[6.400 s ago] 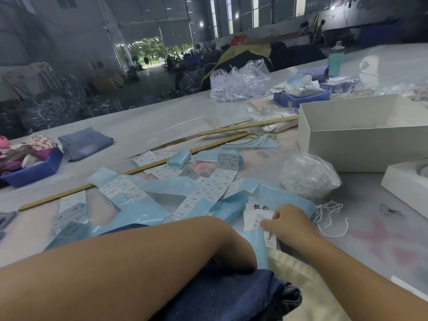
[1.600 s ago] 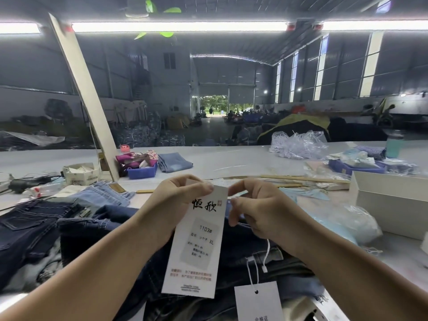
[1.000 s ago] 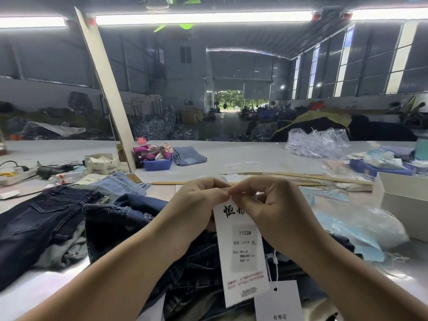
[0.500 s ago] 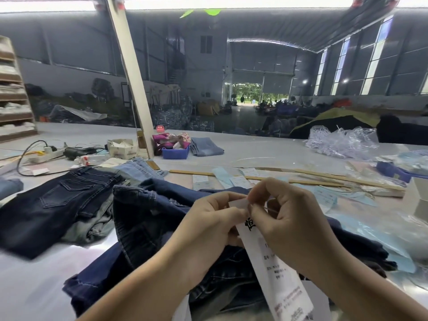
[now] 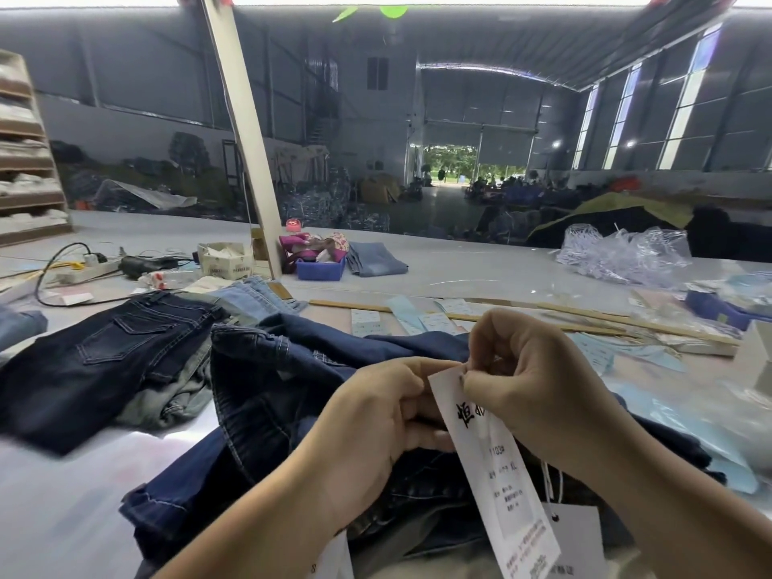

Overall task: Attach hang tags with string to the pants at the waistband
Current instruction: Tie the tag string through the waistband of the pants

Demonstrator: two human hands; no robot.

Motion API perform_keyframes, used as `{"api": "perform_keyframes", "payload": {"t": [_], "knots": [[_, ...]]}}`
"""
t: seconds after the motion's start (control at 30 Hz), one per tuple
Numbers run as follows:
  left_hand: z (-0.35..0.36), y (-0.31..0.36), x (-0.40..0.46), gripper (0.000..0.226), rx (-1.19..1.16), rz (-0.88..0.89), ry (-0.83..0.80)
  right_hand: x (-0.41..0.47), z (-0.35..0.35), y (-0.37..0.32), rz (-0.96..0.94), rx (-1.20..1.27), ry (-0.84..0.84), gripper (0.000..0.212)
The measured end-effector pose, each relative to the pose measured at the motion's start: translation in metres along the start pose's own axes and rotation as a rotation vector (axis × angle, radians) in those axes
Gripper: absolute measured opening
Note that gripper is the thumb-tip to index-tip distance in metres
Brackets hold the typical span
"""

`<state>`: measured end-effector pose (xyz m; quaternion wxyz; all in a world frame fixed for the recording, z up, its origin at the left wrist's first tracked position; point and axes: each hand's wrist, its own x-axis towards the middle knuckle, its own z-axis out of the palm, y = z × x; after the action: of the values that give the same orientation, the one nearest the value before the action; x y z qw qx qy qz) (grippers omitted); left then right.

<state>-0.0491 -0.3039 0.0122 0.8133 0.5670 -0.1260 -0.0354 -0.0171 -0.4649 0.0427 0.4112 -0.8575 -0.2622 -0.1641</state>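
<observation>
1. The right hand (image 5: 530,382) pinches the top corner of the tag (image 5: 497,465), fingers curled over its punched hole; the left hand (image 5: 376,415) is curled against the tag's left edge, seemingly steadying it, though its fingertips are hidden.
2. The tag is a long white card, thin, light and smooth. It will likely bend or crease if squeezed mid-length, so the top edge by the hole is the place to hold.
3. The string (image 5: 551,482) hangs white and thin below the right wrist; it looks limp and easy to lose, best pinched near its end.
4. A second tag (image 5: 576,532) lies beneath.
5. The jeans (image 5: 292,369) lie heaped under both hands on the table (image 5: 62,495): dark denim, soft but heavy, with thick stitched seams. Which fold is the waistband I cannot tell.
</observation>
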Motion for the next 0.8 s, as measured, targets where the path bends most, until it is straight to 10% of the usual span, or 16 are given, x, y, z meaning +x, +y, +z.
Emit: {"api": "perform_keyframes", "payload": {"t": [0.8], "knots": [[0.022,0.009,0.015,0.012,0.488,-0.065,0.143,-0.012,-0.005,0.002,-0.144,-0.213,-0.007,0.021]]}}
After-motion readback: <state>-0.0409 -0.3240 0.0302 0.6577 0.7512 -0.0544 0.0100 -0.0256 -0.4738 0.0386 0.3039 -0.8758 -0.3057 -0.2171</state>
